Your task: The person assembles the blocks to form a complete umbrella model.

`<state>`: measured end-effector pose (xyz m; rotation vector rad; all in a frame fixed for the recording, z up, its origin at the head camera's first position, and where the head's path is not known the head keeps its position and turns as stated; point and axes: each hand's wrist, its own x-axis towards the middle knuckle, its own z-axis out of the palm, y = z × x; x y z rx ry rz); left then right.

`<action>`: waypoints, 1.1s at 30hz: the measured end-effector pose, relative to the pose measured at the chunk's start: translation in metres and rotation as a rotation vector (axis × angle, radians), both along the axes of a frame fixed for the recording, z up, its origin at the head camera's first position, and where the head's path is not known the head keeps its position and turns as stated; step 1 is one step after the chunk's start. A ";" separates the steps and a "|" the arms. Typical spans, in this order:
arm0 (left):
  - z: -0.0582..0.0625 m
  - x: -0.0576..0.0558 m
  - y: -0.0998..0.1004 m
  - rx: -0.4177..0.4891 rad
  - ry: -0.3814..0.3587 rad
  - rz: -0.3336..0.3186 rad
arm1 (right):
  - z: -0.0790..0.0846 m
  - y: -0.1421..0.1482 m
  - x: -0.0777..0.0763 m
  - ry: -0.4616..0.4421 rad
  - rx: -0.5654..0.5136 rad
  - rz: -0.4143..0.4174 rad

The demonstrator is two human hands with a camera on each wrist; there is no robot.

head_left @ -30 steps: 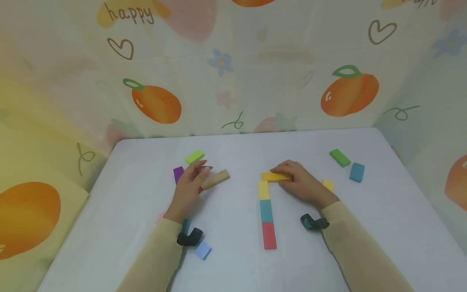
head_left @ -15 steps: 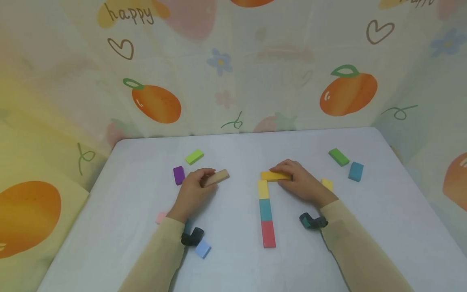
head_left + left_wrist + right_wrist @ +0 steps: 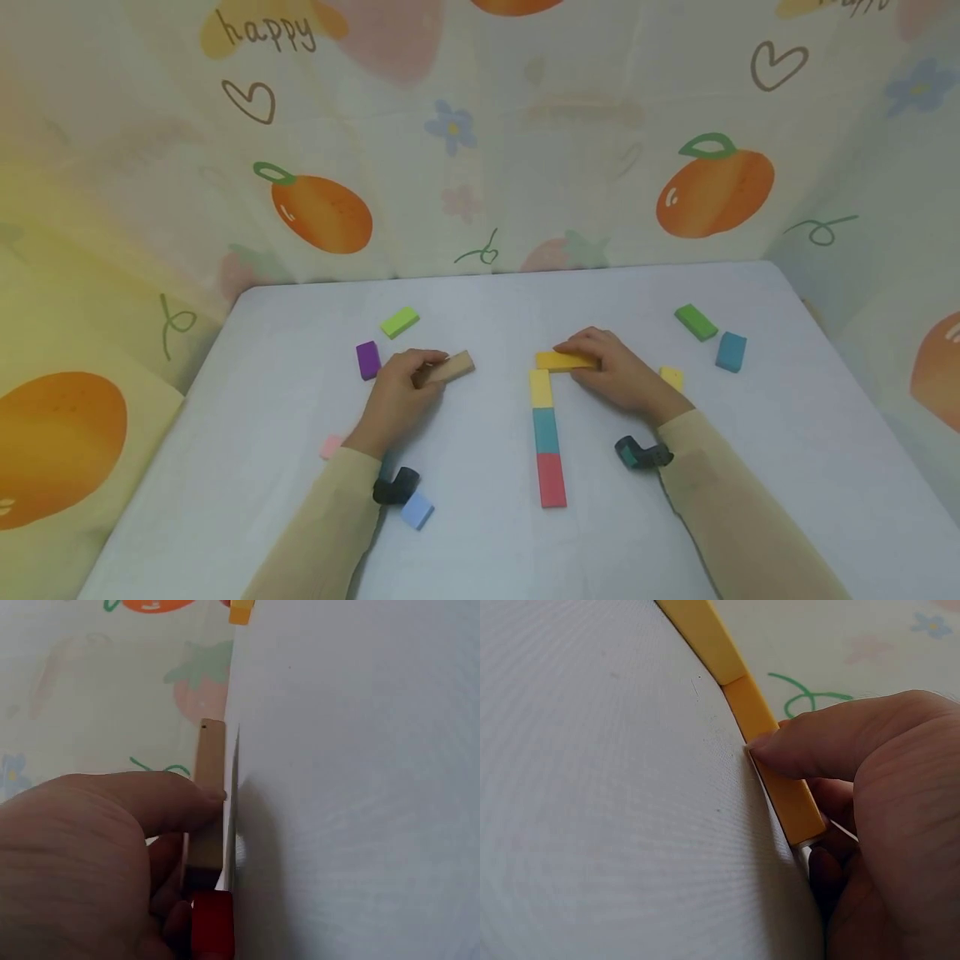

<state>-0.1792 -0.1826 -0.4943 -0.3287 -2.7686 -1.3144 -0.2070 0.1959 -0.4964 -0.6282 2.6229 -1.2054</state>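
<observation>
My left hand (image 3: 401, 396) pinches a plain wooden block (image 3: 454, 367) between thumb and fingers, close over the white table. A red block (image 3: 213, 926) lies just below it in the left wrist view; the hand hides it from the head camera. With thumb and fingers my right hand (image 3: 611, 367) grips an orange-yellow block (image 3: 558, 361), which lies crosswise at the far end of a row. That row, running toward me, has a pale yellow block (image 3: 541, 389), a teal block (image 3: 545, 431) and a red block (image 3: 552, 481), end to end.
Left of the row lie a lime block (image 3: 400, 322), a purple block (image 3: 368, 361), a pink block (image 3: 331, 447) and a light blue block (image 3: 417, 509). To the right are a green block (image 3: 696, 322), a blue block (image 3: 731, 352) and a yellow block (image 3: 672, 379), partly behind the right arm.
My left hand has come down and forward onto the wooden block and now grips it. The block has shifted very slightly. My right hand holds its place on the orange-yellow block.
</observation>
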 end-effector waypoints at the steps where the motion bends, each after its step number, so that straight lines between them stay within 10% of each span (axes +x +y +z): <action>1: 0.000 0.000 0.000 0.008 0.013 -0.007 | 0.000 0.000 0.000 -0.001 -0.001 -0.001; 13: 0.008 0.004 0.006 0.177 -0.048 0.030 | -0.002 0.002 0.001 -0.018 -0.016 -0.011; 33: 0.031 -0.017 0.042 0.173 -0.167 0.003 | -0.002 0.002 -0.001 -0.006 -0.013 -0.010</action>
